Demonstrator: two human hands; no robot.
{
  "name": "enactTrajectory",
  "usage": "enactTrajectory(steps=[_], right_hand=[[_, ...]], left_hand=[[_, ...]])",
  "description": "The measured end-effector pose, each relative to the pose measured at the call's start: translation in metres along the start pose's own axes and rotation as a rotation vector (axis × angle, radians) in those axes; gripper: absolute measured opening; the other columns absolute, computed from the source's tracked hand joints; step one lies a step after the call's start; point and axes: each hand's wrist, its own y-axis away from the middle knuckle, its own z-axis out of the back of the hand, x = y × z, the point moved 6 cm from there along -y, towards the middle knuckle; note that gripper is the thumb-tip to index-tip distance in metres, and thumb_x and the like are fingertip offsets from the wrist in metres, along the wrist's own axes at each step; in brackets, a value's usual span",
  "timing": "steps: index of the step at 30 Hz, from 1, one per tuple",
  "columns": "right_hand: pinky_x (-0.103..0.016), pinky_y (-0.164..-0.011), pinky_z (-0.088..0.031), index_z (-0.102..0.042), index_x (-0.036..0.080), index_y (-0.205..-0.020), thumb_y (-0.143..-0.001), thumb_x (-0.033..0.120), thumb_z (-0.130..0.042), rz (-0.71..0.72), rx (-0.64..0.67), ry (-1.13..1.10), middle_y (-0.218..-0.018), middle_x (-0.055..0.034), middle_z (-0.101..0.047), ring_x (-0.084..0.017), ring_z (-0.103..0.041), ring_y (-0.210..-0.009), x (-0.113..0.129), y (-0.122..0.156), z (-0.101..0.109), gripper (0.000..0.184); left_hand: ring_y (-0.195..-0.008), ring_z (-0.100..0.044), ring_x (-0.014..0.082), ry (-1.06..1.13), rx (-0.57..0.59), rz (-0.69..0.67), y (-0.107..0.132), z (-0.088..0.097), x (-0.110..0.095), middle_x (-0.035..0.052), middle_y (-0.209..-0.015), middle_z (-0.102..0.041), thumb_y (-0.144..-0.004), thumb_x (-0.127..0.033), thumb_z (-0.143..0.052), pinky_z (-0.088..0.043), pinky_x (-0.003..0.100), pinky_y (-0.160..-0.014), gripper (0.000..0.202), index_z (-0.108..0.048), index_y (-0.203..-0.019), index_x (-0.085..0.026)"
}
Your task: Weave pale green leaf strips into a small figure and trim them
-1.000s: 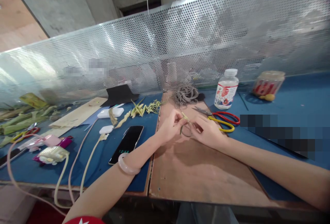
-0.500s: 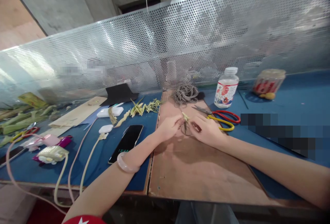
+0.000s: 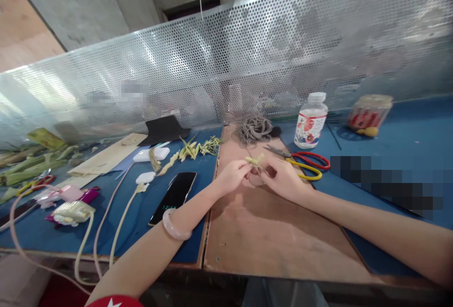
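Over the brown board (image 3: 247, 241), a small pale yellow-green husk piece (image 3: 255, 160) is held between my two hands. My left hand (image 3: 233, 175) is closed in a pinch at its left side. Closed too, my right hand (image 3: 285, 178) has thumb and fingertips drawn together at its right side. A thin grey loop, perhaps cord, shows below the fingertips. Just beyond the hands lies a tangled bundle of grey cord (image 3: 255, 130). Scissors (image 3: 307, 160) with red and yellow handles rest right behind my right hand, their blades pointing left.
A clear labelled bottle (image 3: 311, 123) and a jar (image 3: 370, 113) stand at the right. To the left are a phone (image 3: 173, 198), small husk pieces (image 3: 189, 149), white cables (image 3: 118, 231) and long green husks (image 3: 31, 168). A perforated metal screen (image 3: 177, 62) closes the back.
The husk piece has turned from pointing away from me to lying more crosswise between my fingers. My right hand has shifted slightly; my left has hardly moved.
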Motion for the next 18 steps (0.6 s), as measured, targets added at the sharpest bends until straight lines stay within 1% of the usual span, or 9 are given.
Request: enactTrajectory(steps=[5,9,12,15,16,18], right_hand=[[-0.022,-0.046,-0.028,-0.046,0.019,-0.063,-0.07,0.016,-0.05,-0.049,0.065,0.008,-0.055,0.0029,-0.049,-0.01,-0.042,-0.049,0.001,0.001,-0.001,0.009],[-0.022,-0.046,-0.028,-0.045,0.018,-0.061,-0.07,0.016,-0.052,-0.038,0.069,0.03,-0.054,0.0029,-0.049,-0.01,-0.042,-0.049,0.002,0.0,0.001,0.011],[-0.023,-0.048,-0.03,-0.048,0.018,-0.061,-0.074,0.018,-0.051,-0.03,0.046,0.014,-0.055,0.0013,-0.051,-0.011,-0.043,-0.05,-0.003,0.0,0.003,0.014],[-0.025,-0.05,-0.035,-0.052,0.018,-0.065,-0.079,0.024,-0.051,-0.082,-0.03,-0.06,-0.058,-0.0002,-0.052,-0.012,-0.046,-0.053,-0.013,-0.003,0.007,0.015],[-0.026,-0.053,-0.038,-0.054,0.018,-0.068,-0.08,0.025,-0.051,-0.084,-0.056,-0.101,-0.064,-0.0017,-0.055,-0.014,-0.049,-0.058,-0.014,-0.004,0.009,0.014],[-0.029,-0.065,-0.044,-0.058,0.019,-0.074,-0.08,0.025,-0.052,-0.05,-0.077,-0.194,-0.084,-0.0061,-0.059,-0.017,-0.054,-0.079,-0.013,-0.007,0.01,0.011]], left_hand=[[-0.062,-0.048,0.0108,-0.092,0.078,-0.082,0.004,0.0,-0.011,-0.0004,-0.064,-0.049,-0.08,-0.019,-0.035,-0.036,0.022,-0.062,0.024,-0.052,-0.064,-0.015],[-0.062,-0.047,0.0105,-0.162,0.053,-0.144,0.005,0.003,-0.018,0.0003,-0.066,-0.048,-0.079,-0.018,-0.037,-0.035,0.022,-0.061,0.026,-0.048,-0.056,-0.015],[-0.06,-0.047,0.0104,-0.15,0.022,-0.101,0.002,0.01,-0.012,0.0008,-0.065,-0.049,-0.08,-0.02,-0.036,-0.035,0.023,-0.06,0.028,-0.048,-0.054,-0.015],[-0.058,-0.047,0.0103,-0.074,0.009,-0.007,-0.001,0.014,0.001,0.0023,-0.067,-0.056,-0.079,-0.022,-0.036,-0.035,0.023,-0.059,0.03,-0.048,-0.053,-0.014],[-0.057,-0.047,0.0103,-0.038,0.017,0.011,-0.001,0.014,0.004,0.003,-0.068,-0.058,-0.079,-0.023,-0.036,-0.035,0.024,-0.06,0.031,-0.046,-0.051,-0.015],[-0.058,-0.048,0.0108,0.019,0.042,0.021,-0.003,0.011,0.009,0.0033,-0.068,-0.06,-0.078,-0.025,-0.037,-0.036,0.024,-0.061,0.032,-0.045,-0.049,-0.015]])
